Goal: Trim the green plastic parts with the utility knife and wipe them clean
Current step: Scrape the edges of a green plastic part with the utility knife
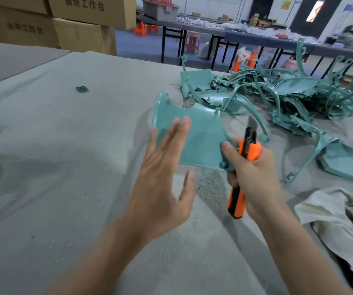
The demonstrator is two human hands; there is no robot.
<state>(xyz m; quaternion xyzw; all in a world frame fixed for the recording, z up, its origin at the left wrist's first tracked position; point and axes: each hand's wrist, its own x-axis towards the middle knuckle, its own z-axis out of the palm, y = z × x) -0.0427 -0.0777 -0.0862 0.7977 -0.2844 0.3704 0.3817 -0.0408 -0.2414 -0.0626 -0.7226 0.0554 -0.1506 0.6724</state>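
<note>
A curved green plastic part (pixel 201 135) is held up above the table in the middle of the view. My left hand (pixel 162 173) is spread open, its straight fingers lying against the part's near face. My right hand (pixel 250 169) grips an orange utility knife (pixel 245 167) with its blade pointing up beside the part's right edge, and its thumb presses the part's lower right corner. A pile of green plastic parts (pixel 277 94) lies at the back right. A crumpled white cloth (pixel 341 213) rests at the right.
The table is covered in grey fabric (pixel 65 167), with plastic shavings under the hands. A small green scrap (pixel 82 89) lies far left. Cardboard boxes (pixel 75 28) stack at the back left. A flat green part (pixel 349 165) sits at the right edge.
</note>
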